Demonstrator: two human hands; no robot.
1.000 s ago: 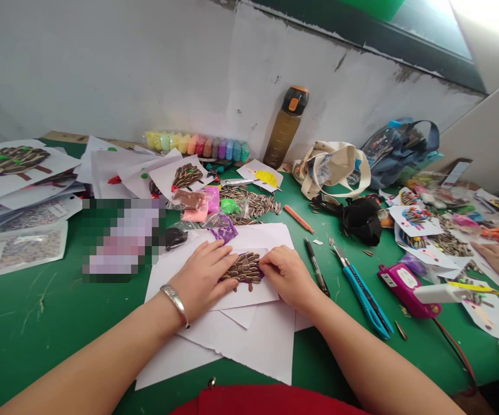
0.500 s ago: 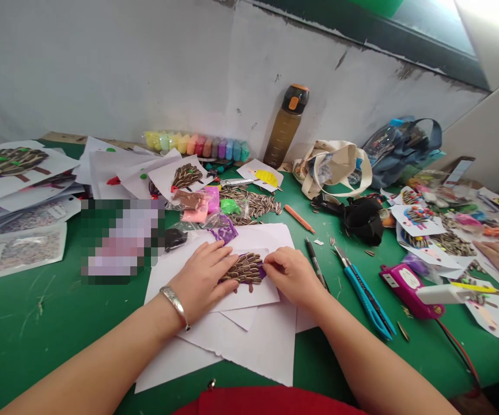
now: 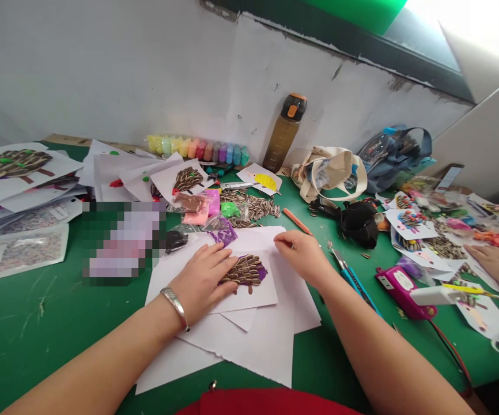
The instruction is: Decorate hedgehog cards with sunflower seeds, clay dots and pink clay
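- The left forearm is stretched in from seven o'clock, and the left hand is laid palm down with its fingers loosely spread towards two o'clock; a silver bracelet is worn at the wrist.
- The seed-covered figure is touched by this hand at its nine o'clock end, which is partly hidden under the fingers.
- The right forearm is brought in from five o'clock, and the right hand is held at two o'clock from the figure, apart from it, with its fingers curled and thumb and fingertips drawn close together, aimed towards ten o'clock; whether anything is pinched there cannot be told.
- The figure is carried on a small white card, which is placed over larger white sheets on the green desk, in front of the person.
- Its long axis is set roughly from nine to three o'clock; a bare purple edge is shown at three o'clock, and two brown feet are pointed towards six.
- From the figure, a purple packet is seen at eleven o'clock, a black packet at ten, loose seeds at twelve and an orange stick between one and two.
- A blue cutter is partly covered by the right forearm at three o'clock; farther out that way, a co-worker's hand is rested among papers.
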